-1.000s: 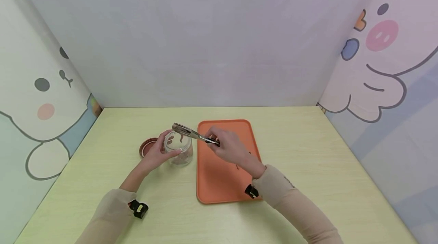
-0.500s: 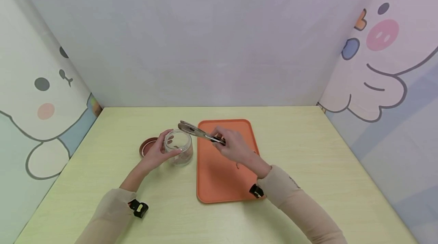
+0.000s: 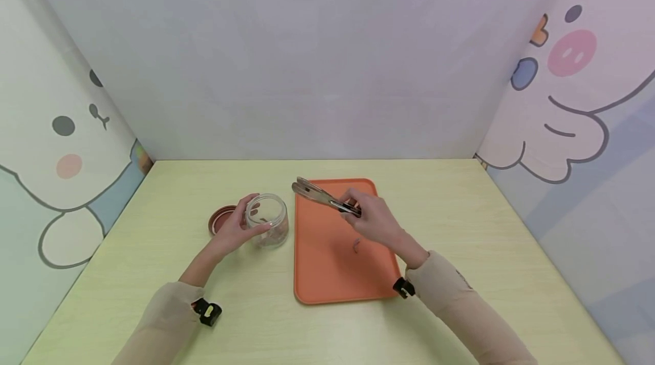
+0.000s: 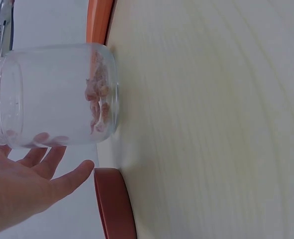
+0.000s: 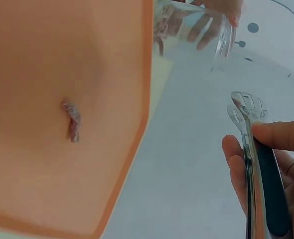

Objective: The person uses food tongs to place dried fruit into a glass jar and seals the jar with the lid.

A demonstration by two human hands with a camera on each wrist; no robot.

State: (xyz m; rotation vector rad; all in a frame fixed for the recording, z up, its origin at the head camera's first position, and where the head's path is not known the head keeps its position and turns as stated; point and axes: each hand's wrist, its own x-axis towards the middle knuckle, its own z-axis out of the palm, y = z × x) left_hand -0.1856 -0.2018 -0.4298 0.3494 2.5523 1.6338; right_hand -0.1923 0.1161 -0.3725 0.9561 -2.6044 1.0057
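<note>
A clear glass jar (image 3: 266,227) stands upright on the pale table, with a few pinkish-brown pieces (image 4: 97,97) at its bottom. My left hand (image 3: 232,231) curls round the jar's left side. My right hand (image 3: 370,220) grips metal tongs (image 3: 319,197) with dark handles above the orange tray (image 3: 327,274); the tong tips (image 5: 244,107) look pressed together and hold nothing. One small pinkish piece (image 3: 356,245) lies on the tray near my right wrist, also seen in the right wrist view as a curled piece (image 5: 72,121).
A brown-red jar lid (image 3: 219,220) lies flat on the table just left of the jar. Cartoon-printed panels wall in the table on the left, back and right. The tray's near edge sits close to my right sleeve (image 3: 450,297).
My right hand has carried the tongs rightward, from over the jar's mouth to above the tray. The left hand and jar have stayed put.
</note>
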